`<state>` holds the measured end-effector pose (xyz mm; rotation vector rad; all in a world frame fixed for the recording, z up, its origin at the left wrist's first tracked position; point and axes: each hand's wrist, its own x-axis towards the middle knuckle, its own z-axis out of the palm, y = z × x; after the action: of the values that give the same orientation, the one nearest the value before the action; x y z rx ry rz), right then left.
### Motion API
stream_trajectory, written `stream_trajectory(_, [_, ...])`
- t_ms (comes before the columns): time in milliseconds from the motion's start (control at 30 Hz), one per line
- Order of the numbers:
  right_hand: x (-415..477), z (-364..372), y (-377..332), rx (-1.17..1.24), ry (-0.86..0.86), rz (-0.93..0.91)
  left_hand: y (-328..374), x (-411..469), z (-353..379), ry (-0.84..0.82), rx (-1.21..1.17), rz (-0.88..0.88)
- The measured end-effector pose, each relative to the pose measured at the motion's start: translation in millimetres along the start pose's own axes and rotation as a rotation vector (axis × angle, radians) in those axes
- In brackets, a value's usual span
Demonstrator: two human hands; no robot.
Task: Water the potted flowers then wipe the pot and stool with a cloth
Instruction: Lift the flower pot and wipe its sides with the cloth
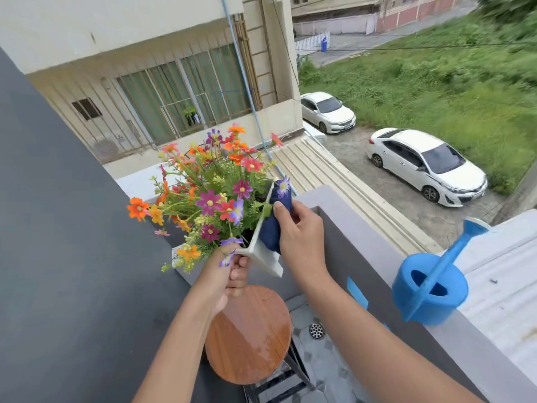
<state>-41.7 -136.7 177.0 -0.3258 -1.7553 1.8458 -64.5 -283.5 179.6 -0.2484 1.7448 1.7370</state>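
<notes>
A white square pot (266, 261) full of orange, pink and purple flowers (212, 190) is lifted above the round wooden stool (250, 335). My left hand (229, 274) grips the pot's near corner from below. My right hand (299, 237) presses a dark blue cloth (274, 228) against the pot's right side. The stool's top looks wet, with droplets on it. A blue watering can (430, 289) stands on the grey balcony ledge to the right.
A dark wall (58, 228) runs along the left. The grey parapet (348, 228) bounds the balcony on the right, with a drop to a roof and parked cars beyond. A floor drain (316, 330) sits beside the stool on the tiled floor.
</notes>
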Motion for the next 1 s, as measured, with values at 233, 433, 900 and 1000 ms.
stream_trajectory(233, [64,-22,16,-0.084,-0.006,0.071,11,-10,-8,-0.038,0.187,0.015])
stream_trajectory(433, [102,-40,0,-0.223,-0.303,0.250,18,-9,-20,-0.007,0.249,0.063])
stream_trajectory(900, [93,-49,-32,-0.407,-0.637,0.446,26,-28,-36,-0.020,0.443,0.124])
stream_trajectory(1000, [85,-44,-24,-0.495,-0.501,0.347,22,-20,-41,-0.005,0.393,0.100])
